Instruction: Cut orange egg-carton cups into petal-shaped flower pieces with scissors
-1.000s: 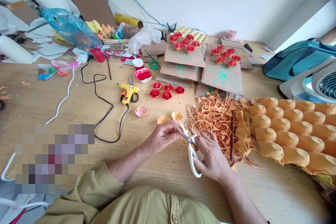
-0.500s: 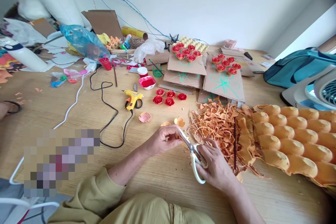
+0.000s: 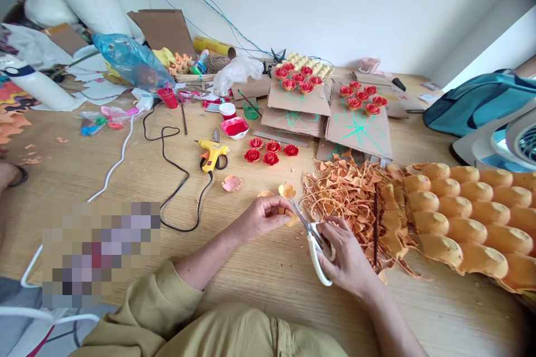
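My left hand [image 3: 266, 216] is closed in a pinch on a small orange piece of egg carton [image 3: 288, 217], mostly hidden by the fingers. My right hand [image 3: 345, 256] grips white-handled scissors [image 3: 315, 245], fingers in the loops. The scissor blades point up and left, their tips just beside the pinched piece. Just beyond lies an orange petal cup [image 3: 287, 189], and another sits half hidden behind my left hand. A pinkish cup [image 3: 231, 183] rests farther left. To the right of the blades spreads a heap of orange carton scraps [image 3: 345, 192].
Several red flowers [image 3: 271, 146] lie in the middle, near a bowl of red paint [image 3: 235, 128] and a yellow glue gun [image 3: 213, 155] with a black cord. More flowers stand on cardboard [image 3: 358, 134]. An orange egg tray [image 3: 460, 206] lies right. Another person's hand [image 3: 6, 173] shows at left.
The scissors and my right hand have shifted slightly right and down, and the blades sit a little farther from my left fingers. The camera view has tilted slightly.
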`<state>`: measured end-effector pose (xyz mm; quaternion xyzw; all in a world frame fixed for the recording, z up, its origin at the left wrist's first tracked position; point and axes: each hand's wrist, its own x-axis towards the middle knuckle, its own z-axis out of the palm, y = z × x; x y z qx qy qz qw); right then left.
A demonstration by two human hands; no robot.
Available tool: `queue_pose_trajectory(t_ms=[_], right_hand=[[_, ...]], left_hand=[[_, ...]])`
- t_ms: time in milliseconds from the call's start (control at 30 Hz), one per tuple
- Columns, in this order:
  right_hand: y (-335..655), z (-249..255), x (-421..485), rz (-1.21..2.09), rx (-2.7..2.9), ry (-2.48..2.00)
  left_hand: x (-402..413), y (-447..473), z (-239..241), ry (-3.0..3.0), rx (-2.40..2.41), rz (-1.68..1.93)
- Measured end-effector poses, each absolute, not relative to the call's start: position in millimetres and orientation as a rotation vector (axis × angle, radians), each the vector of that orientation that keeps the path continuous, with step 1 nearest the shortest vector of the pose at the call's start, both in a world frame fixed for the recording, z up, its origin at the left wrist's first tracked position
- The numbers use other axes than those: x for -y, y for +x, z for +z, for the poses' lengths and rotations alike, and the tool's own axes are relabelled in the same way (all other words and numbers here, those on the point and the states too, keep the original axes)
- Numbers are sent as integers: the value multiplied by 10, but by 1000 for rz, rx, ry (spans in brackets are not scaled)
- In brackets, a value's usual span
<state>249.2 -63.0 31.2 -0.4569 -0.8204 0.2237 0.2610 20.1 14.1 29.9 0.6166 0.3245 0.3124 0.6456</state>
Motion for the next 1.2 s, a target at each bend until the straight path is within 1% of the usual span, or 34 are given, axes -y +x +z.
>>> queue_pose_trajectory(t_ms=[367,667,1200], right_hand=[[2495,297,629,672,2160,-1272],[2473,340,622,694,2236,-1252],[2467,369,628,597,2290,-1282]], left_hand=[[-144,206,280,1341,-785,685],[-145,183,281,1368,-778,766],[-145,174,279,1484,-788,784]])
